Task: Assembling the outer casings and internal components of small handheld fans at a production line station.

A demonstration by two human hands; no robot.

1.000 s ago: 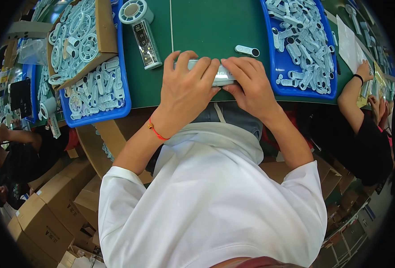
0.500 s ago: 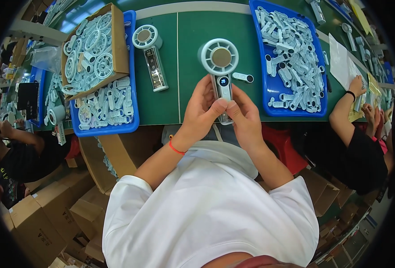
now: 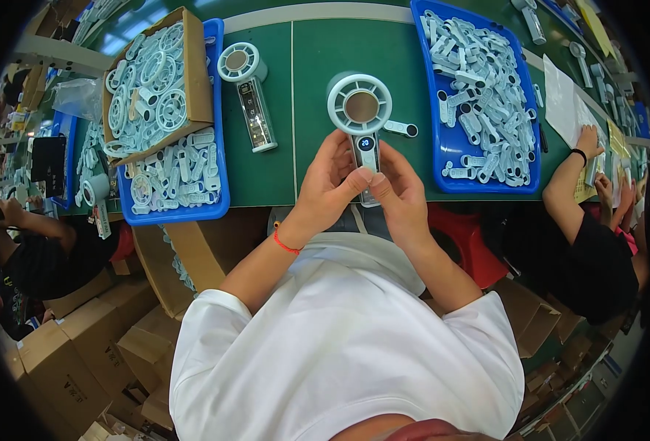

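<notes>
Between both hands I hold a handheld fan [image 3: 389, 101], its round pale-blue head pointing away from me and a small lit display on its handle. My left hand [image 3: 329, 178] wraps the handle from the left, thumb pressed on the front panel. From the right my right hand [image 3: 401, 189] grips the same handle, its thumb beside the other. Just right of the fan head lies a small pale panel piece [image 3: 401, 128] with a dark end. A second handheld fan [image 3: 254, 110], its handle showing the inner parts, lies on the green table to the left.
At right a blue tray [image 3: 442, 158] holds many small pale panels. On the left, a cardboard box [image 3: 199, 73] of ring-shaped parts rests on another blue tray [image 3: 185, 214]. Co-workers sit on both sides; one person's hand [image 3: 589, 142] is at the right. Cartons [image 3: 68, 367] stand lower left.
The fan's head has tipped slightly and come a little nearer to me, uncovering more of the loose panel. Both hands keep their hold on the handle.
</notes>
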